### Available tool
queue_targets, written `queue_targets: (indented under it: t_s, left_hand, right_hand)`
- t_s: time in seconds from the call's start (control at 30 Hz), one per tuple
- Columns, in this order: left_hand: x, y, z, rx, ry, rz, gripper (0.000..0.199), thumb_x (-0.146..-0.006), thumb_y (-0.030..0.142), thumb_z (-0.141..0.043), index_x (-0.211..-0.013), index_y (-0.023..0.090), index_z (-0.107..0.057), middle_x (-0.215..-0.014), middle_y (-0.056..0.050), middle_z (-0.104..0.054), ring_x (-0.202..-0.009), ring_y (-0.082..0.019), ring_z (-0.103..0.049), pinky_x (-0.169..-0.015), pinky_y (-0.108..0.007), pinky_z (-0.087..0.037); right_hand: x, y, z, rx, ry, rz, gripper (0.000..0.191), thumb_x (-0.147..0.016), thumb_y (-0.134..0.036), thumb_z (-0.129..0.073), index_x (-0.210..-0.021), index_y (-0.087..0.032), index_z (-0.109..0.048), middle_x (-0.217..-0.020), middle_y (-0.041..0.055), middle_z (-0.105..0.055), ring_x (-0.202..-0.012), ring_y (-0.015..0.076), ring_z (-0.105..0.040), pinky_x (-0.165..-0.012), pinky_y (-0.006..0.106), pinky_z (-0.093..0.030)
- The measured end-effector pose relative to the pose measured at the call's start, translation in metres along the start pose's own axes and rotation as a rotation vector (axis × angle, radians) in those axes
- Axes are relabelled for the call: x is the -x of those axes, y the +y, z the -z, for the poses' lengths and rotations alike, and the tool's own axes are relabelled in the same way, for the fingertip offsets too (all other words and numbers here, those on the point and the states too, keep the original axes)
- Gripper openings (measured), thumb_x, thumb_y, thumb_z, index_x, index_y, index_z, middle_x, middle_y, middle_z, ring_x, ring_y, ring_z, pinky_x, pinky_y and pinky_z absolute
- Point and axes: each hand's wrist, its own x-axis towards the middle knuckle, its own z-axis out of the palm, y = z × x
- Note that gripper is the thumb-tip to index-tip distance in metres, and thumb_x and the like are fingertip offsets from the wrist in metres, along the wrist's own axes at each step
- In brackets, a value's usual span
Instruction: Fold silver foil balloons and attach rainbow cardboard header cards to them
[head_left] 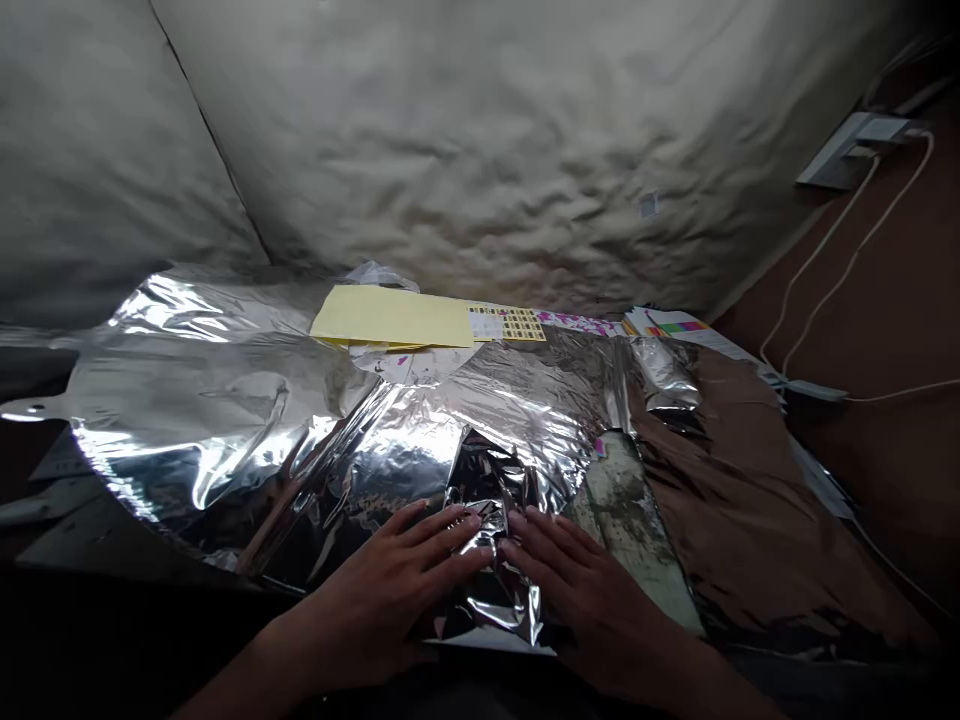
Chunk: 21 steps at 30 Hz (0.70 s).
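My left hand [397,580] lies with its fingers stretched out on a creased piece of silver foil [487,500] at the front of the work surface. From the other side, my right hand [585,585] rests flat on the same foil, fingers extended, its fingertips close to those of the left. Parts of the foil are hidden under both hands. Beneath and beyond it spreads a larger shiny silver sheet [390,450]. To the left is a flat, round, silver foil shape [165,430] with a holed tab at its edge.
Yellow paper [405,317] and a yellow label sheet [523,324] lie at the back. A worn, stained board [630,520] shows right of my hands. Farther right are a small foil packet [664,372], brown shiny film [750,480], and a power strip [859,148] with white cables.
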Motion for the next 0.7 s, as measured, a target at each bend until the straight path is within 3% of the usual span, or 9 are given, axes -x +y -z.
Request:
queue_targets:
  t_s: [0.13,0.27,0.33,0.43,0.57,0.7]
  left_hand:
    - [-0.004,-0.001,0.001,0.099,0.09,-0.004,0.086,-0.075,0.004,-0.056,-0.152,0.032,-0.03,-0.156,-0.003,-0.039,-0.145,-0.023,-0.033,-0.12,-0.044,-0.026]
    - [-0.014,-0.005,0.013,0.351,0.17,0.117,0.056,-0.087,0.014,-0.056,-0.14,0.029,-0.048,-0.13,-0.005,-0.063,-0.115,-0.02,-0.062,-0.1,-0.033,-0.047]
    - [-0.022,-0.008,0.021,0.497,0.208,0.215,0.047,-0.089,0.023,-0.059,-0.136,0.027,-0.052,-0.112,-0.004,-0.07,-0.094,-0.018,-0.067,-0.086,-0.03,-0.052]
    - [-0.038,-0.012,0.027,0.785,0.301,0.395,0.05,-0.091,0.031,-0.059,-0.139,0.025,-0.048,-0.097,-0.003,-0.072,-0.077,-0.016,-0.066,-0.071,-0.026,-0.052]
    - [-0.056,-0.011,0.026,1.123,0.446,0.636,0.064,-0.086,0.04,-0.066,-0.142,0.026,-0.039,-0.082,0.002,-0.068,-0.047,-0.008,-0.051,-0.043,-0.017,-0.038]
    - [-0.066,-0.008,0.023,1.283,0.511,0.618,0.057,-0.084,0.035,-0.07,-0.135,0.027,-0.046,-0.072,0.006,-0.061,-0.037,-0.002,-0.037,-0.04,-0.014,-0.029]
  right_hand:
    - [-0.009,-0.002,0.007,-0.139,0.051,0.02,0.081,-0.075,-0.009,-0.054,-0.152,-0.017,-0.033,-0.157,0.0088,-0.037,-0.146,0.0231,-0.029,-0.12,0.043,-0.026]
    - [-0.019,0.006,0.017,-0.396,0.157,-0.016,0.053,-0.09,-0.022,-0.054,-0.143,-0.019,-0.047,-0.141,0.0112,-0.056,-0.131,0.0234,-0.05,-0.11,0.039,-0.041]
    - [-0.026,0.012,0.018,-0.557,0.21,-0.107,0.044,-0.095,-0.027,-0.053,-0.138,-0.02,-0.053,-0.136,0.0108,-0.06,-0.124,0.0238,-0.057,-0.105,0.039,-0.046]
    - [-0.04,0.023,0.013,-0.829,0.323,-0.352,0.036,-0.094,-0.035,-0.057,-0.127,-0.02,-0.059,-0.124,0.0104,-0.067,-0.109,0.025,-0.065,-0.091,0.037,-0.054]
    - [-0.057,0.033,0.006,-1.038,0.406,-0.599,0.053,-0.087,-0.042,-0.067,-0.132,-0.02,-0.051,-0.078,0.0001,-0.07,-0.066,0.0184,-0.066,-0.057,0.027,-0.052]
    - [-0.064,0.034,0.007,-1.078,0.459,-0.667,0.072,-0.082,-0.041,-0.072,-0.144,-0.022,-0.041,-0.065,-0.0041,-0.063,-0.058,0.0176,-0.062,-0.051,0.025,-0.047]
